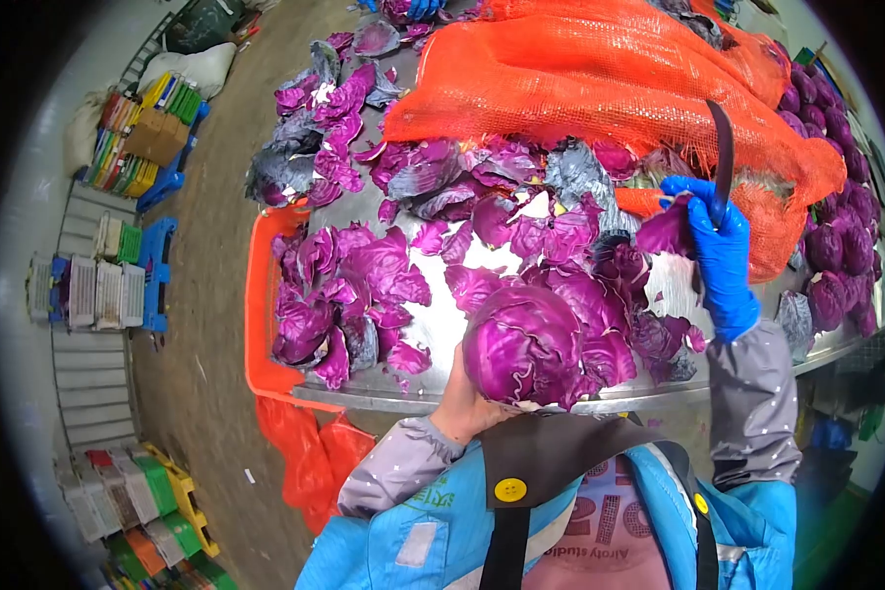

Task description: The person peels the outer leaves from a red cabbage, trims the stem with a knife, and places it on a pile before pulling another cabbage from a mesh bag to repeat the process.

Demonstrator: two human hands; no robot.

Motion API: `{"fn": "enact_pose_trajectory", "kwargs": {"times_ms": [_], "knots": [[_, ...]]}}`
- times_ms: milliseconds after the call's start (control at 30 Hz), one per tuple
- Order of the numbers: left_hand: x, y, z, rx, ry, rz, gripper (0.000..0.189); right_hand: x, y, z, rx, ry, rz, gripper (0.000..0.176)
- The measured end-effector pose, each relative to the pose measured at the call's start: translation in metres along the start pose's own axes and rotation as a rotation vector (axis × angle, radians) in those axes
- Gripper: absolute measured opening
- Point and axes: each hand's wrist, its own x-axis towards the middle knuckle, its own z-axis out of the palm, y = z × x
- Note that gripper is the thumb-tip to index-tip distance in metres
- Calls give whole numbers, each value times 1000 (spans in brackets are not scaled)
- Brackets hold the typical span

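A round red cabbage (pixel 523 344) rests against my bare left hand (pixel 464 401), whose fingers curl round its lower left side and are partly hidden behind it. My right hand (pixel 716 251), in a blue glove, is closed round a knife (pixel 724 162) with a dark curved blade pointing up. At the fingertips of that same hand hangs a loose purple leaf (pixel 667 231). Peeled cabbage leaves (pixel 575 236) lie heaped behind and beside the cabbage on the metal table (pixel 433 339).
An orange-red mesh sack (pixel 580 79) lies across the back of the table. More whole cabbages (pixel 836 236) are piled at the right. An orange crate (pixel 259 295) edges the left side. Stacked crates (pixel 103 285) stand along the wall, and a person's blue glove (pixel 418 8) shows at the top.
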Motion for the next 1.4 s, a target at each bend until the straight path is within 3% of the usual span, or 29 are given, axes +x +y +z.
{"fn": "enact_pose_trajectory", "kwargs": {"times_ms": [67,133,200,233,267,300,333,400,467,500,567,600,667,700,767,800,867,967,1067,1100,1133,1167,1233,1400], "knots": [[-1,3,-12,55,16,-22,73,-15,-27,24,-160,-320,-96,42],[2,6,-17,120,29,-60,74,-35,-21,39,-657,-638,-416,61],[5,3,-3,42,-41,-68,75,-49,-22,60,-639,-797,-355,69],[2,-3,13,116,145,-6,75,-50,-18,60,-638,-800,-348,69],[-2,-4,13,111,150,-4,75,-50,-14,61,-679,-838,-366,69],[-7,-2,12,632,22,123,74,-50,-11,63,-719,-877,-389,69],[-11,-2,11,1154,-114,250,73,-51,-14,65,-714,-882,-392,69],[-5,1,3,1148,-56,318,71,-55,-24,67,-907,-884,-468,69],[-2,3,3,-3,12,-107,70,-57,-20,66,-931,-844,-577,70],[-2,0,-9,-4,12,-108,70,-59,-19,65,-926,-802,-611,68],[-1,-6,-28,1037,-21,232,72,-60,-15,63,-919,-759,-645,65],[-2,-5,-25,1036,-19,230,72,-61,-13,62,-852,-713,-666,61],[-4,2,-11,-77,-121,-156,74,-62,-8,64,-785,-664,-689,57],[-5,1,-9,-76,-121,-156,74,-63,-6,66,-742,-628,-677,54],[-5,0,-4,1116,-134,204,75,-63,-5,66,-700,-591,-665,50],[-5,-1,2,1117,-134,204,75,-63,-7,66,-707,-594,-658,49],[-5,-1,16,-76,4,-88,72,-62,-13,64,-714,-595,-651,47],[-1,-4,14,64,153,-75,74,-58,-15,58,-793,-708,-602,42],[4,1,-14,43,2,-145,77,-57,-5,57,-593,-688,-548,34],[4,0,-12,43,1,-144,77,-61,-5,58,-536,-662,-403,30],[3,-2,-9,137,132,-112,78,-63,-6,58,-477,-635,-258,27],[2,-3,-4,230,263,-79,80,-64,-8,59,-476,-637,-257,27],[2,-1,-8,233,210,-81,79,-64,-11,59,-352,-632,-28,19],[6,1,-13,256,77,-103,75,-61,-10,57,-307,-568,73,11]]}}
